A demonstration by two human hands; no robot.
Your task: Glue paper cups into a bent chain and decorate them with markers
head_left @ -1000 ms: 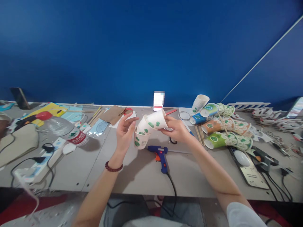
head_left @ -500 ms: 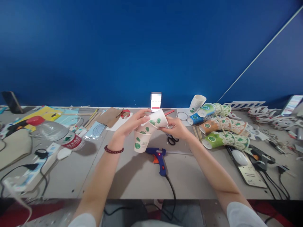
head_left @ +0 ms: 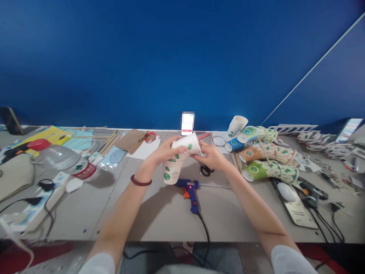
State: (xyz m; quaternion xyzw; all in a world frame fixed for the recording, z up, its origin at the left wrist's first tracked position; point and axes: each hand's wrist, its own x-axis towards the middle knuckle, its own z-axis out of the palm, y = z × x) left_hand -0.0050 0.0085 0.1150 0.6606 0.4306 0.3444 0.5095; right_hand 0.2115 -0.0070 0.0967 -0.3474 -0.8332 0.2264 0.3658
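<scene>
Above the grey table (head_left: 119, 205), both my hands hold a cluster of white paper cups with green dots. My left hand (head_left: 163, 153) is closed around the tilted upper cup (head_left: 186, 144) from the left side. My right hand (head_left: 211, 156) grips the same cup at its wide end on the right. A second dotted cup (head_left: 172, 171) stands upright beneath it, touching the tilted one. A blue glue gun (head_left: 191, 190) with a lit red lamp lies on the table just in front of the cups.
Black scissors (head_left: 204, 170) lie by my right hand. Colourful paper cups (head_left: 265, 160) and sticks are piled at the right, with a computer mouse (head_left: 285, 191) and cables. A plastic bottle (head_left: 65, 161), power strip (head_left: 40, 198) and paper sheets lie at the left. A phone (head_left: 187, 124) leans on the blue wall.
My left hand, open beside the cups a second ago, has closed on the tilted cup. The cup cluster has come down, so the lower cup now rests by the glue gun.
</scene>
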